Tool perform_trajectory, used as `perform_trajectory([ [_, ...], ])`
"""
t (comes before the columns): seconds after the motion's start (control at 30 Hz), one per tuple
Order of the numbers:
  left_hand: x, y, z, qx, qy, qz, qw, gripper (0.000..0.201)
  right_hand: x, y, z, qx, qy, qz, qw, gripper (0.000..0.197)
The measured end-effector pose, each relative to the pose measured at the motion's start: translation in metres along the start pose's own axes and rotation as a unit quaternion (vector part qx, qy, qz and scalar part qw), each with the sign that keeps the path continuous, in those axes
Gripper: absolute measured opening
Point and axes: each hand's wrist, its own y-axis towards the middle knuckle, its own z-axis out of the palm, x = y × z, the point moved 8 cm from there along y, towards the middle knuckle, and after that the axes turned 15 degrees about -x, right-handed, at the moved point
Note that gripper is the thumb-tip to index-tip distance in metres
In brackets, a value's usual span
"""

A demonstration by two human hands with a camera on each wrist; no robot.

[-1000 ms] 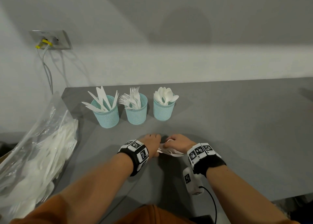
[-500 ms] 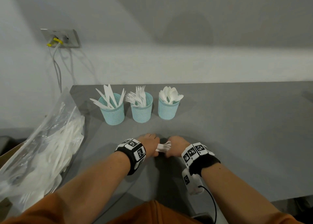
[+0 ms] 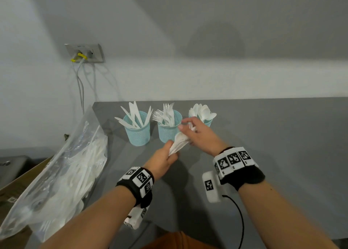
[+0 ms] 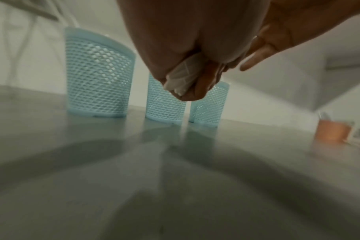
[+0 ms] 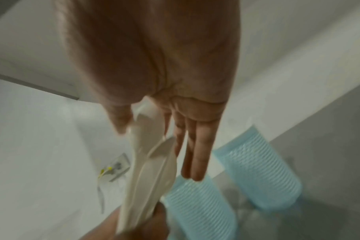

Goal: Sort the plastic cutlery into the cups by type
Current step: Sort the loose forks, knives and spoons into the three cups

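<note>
Both hands are on one bunch of white plastic cutlery (image 3: 179, 142) just below the middle of the head view. The left hand (image 3: 163, 159) has its fingers wrapped around the lower end of the bunch, so that's a firm grip. The right hand (image 3: 197, 133) pinches the upper end between thumb and forefinger, and the right wrist view shows its other fingers (image 5: 197, 155) sticking out straight. The bunch is up off the grey table (image 3: 273, 135), right in front of the middle cup.

Three pale blue mesh cups sit in a row near the table's far edge, centre of frame: the knife cup (image 3: 138, 133) on the left, the fork cup (image 3: 166, 133) in the middle, the spoon cup (image 3: 208, 123) on the right, partly hidden behind the right hand.

Lower left there's a clear plastic bag (image 3: 56, 173) full of more white cutlery. A wall socket (image 3: 84, 53) with cables sits upper left.
</note>
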Motion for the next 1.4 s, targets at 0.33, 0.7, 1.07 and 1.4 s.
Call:
perform_trajectory([
  [0.33, 0.013, -0.003, -0.028, -0.082, -0.204, -0.013, 0.975, 0.04, 0.053, -0.019, 0.073, 0.05, 0.019, -0.13, 0.99, 0.044],
  [0.7, 0.054, 0.004, -0.023, -0.014, -0.223, -0.1, 0.97, 0.02, 0.012, -0.018, 0.085, 0.078, 0.086, -0.013, 0.993, 0.072],
  [1.07, 0.024, -0.003, -0.03, 0.041, -0.284, -0.14, 0.948, 0.013, 0.03, 0.002, 0.063, -0.034, 0.093, -0.043, 0.994, 0.009],
  [1.4, 0.022, 0.003, -0.06, -0.052, -0.335, -0.197, 0.92, 0.042, 0.031, 0.016, 0.056, -0.055, 0.24, 0.044, 0.968, 0.008],
])
